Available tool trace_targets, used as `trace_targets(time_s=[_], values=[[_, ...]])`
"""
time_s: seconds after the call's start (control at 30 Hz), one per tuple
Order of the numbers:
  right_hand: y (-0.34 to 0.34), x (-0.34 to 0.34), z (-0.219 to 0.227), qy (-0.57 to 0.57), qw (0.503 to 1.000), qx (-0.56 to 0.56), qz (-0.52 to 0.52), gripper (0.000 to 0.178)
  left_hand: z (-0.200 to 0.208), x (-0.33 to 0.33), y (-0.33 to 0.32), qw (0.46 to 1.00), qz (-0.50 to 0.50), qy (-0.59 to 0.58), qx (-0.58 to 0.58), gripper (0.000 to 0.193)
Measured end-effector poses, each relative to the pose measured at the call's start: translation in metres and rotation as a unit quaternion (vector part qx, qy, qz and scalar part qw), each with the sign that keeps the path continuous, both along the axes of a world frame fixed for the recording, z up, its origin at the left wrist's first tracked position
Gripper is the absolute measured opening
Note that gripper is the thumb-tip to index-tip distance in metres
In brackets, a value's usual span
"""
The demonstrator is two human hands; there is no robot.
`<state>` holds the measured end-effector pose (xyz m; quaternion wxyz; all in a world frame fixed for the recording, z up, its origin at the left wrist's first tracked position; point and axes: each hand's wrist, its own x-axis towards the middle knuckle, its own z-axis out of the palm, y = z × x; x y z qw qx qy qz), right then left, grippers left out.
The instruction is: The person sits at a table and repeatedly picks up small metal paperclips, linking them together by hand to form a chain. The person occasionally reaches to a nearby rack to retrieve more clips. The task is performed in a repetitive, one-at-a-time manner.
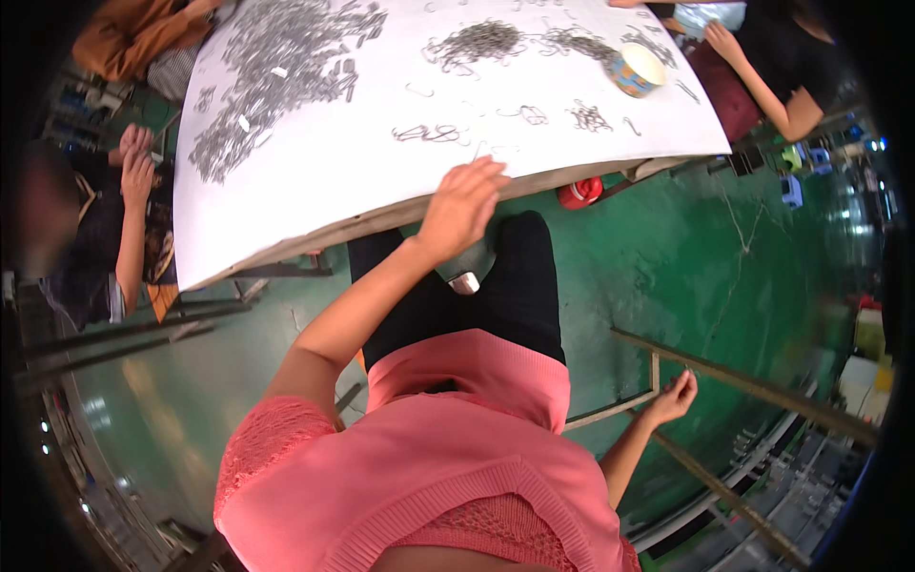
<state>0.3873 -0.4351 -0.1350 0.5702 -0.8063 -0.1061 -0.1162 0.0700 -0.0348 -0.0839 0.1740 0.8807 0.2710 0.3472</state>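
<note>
Pink-sleeved left hand (462,212): centre, fingers extended, thumb hidden; cannot tell whether pinching.
Dark thin-wire hook cluster (440,133): upper centre, on white tabletop (315,181), up-left of that hand, the nearer of 2; long axis left-right.
Right hand (674,397): lower right, curled, contents unclear.

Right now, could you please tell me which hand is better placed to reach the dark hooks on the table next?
Probably the left hand: it is over the near edge of the white table, close to some dark hooks. The right hand is out to the side, away from the table.
</note>
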Motion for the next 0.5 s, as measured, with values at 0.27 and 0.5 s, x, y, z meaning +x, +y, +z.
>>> trace_targets(time_s=[0.27,0.5], values=[[0.165,-0.04,0.059,0.044,0.974,0.052,0.218,0.011,0.017,-0.072,0.034,0.97,0.235,-0.042,-0.054,0.03],[0.24,-0.08,0.087,0.038,0.941,0.078,0.327,0.009,0.022,-0.078,0.072,0.976,0.203,0.044,-0.063,0.03]])
